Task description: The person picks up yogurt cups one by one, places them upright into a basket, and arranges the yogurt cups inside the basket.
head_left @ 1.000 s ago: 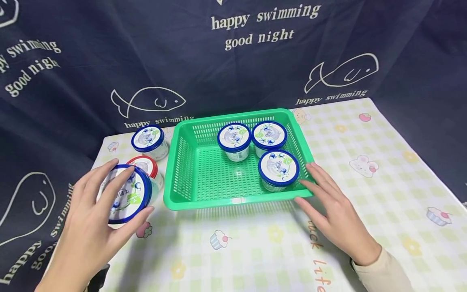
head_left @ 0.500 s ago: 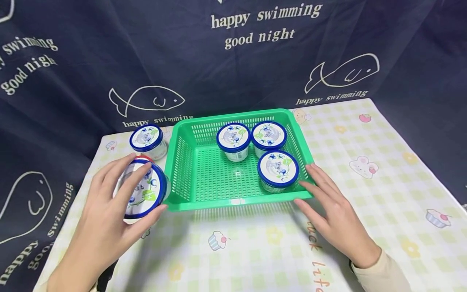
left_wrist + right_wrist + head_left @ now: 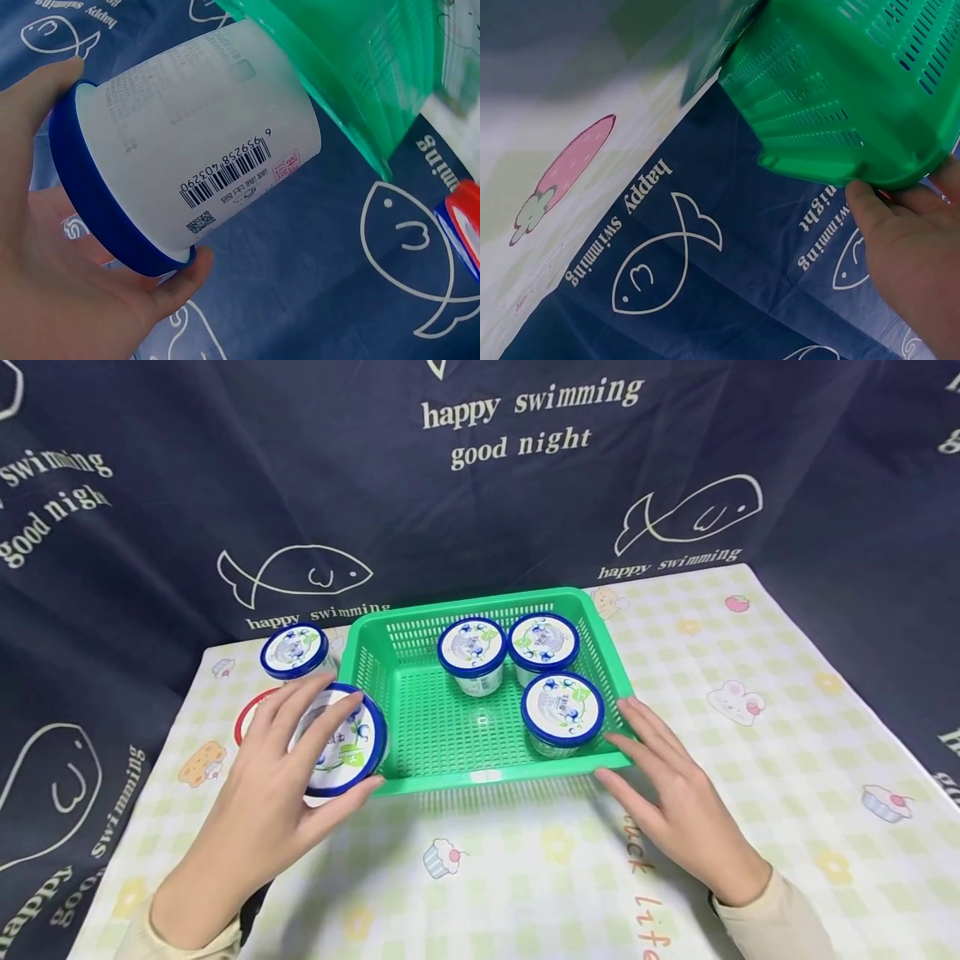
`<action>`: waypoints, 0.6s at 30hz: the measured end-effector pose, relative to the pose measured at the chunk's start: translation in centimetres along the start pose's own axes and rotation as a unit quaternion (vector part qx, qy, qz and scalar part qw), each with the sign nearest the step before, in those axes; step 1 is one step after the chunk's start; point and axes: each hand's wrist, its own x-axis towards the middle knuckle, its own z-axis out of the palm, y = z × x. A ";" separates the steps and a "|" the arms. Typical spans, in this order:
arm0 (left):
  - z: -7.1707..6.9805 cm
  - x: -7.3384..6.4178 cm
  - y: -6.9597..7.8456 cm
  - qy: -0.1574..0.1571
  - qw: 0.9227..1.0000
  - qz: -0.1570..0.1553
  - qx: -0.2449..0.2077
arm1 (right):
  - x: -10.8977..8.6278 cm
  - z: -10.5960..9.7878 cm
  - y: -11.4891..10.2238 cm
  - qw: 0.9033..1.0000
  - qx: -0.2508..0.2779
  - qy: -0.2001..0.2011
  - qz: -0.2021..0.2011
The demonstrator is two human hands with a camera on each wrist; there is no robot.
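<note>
Left hand (image 3: 273, 793), spread wide, grips blue-lidded tub (image 3: 357, 745); right hand (image 3: 686, 802) touches basket (image 3: 450, 782)

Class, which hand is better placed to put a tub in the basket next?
Likely the left hand: it grips a blue-lidded tub by the green basket; the right hand holds no tub.

The tabletop (image 3: 750, 810), in a pale green and white check with cartoon prints (image 3: 444, 858), spread across the frame's lower half. Directly on it stood 1 green basket (image 3: 525, 770) at centre and, at centre left, 2 tubs: 1 blue-lidded tub (image 3: 294, 650) and, below it in frame, 1 partly hidden red-lidded tub (image 3: 251, 714).
</note>
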 end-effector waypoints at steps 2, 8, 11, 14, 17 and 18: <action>0.4 0.2 -0.1 -0.006 1.000 0.003 -0.003 | 0.0 0.0 0.0 1.000 -0.001 -0.001 0.000; 1.4 0.6 -0.3 -0.021 1.000 0.018 -0.014 | 0.0 0.0 -0.1 1.000 -0.003 0.000 -0.001; 2.0 0.8 -0.3 -0.029 0.999 0.024 -0.016 | 0.0 0.0 -0.1 1.000 -0.002 0.000 -0.001; 2.5 0.9 -0.3 -0.041 0.999 0.024 -0.016 | 0.0 0.0 0.0 1.000 -0.002 -0.001 -0.002; 3.0 1.0 -0.2 -0.059 0.998 0.019 -0.012 | 0.0 0.0 0.0 1.000 -0.003 -0.002 -0.001; 3.2 1.0 -0.3 -0.066 0.998 0.018 -0.012 | 0.0 0.0 -0.1 1.000 -0.004 -0.003 0.000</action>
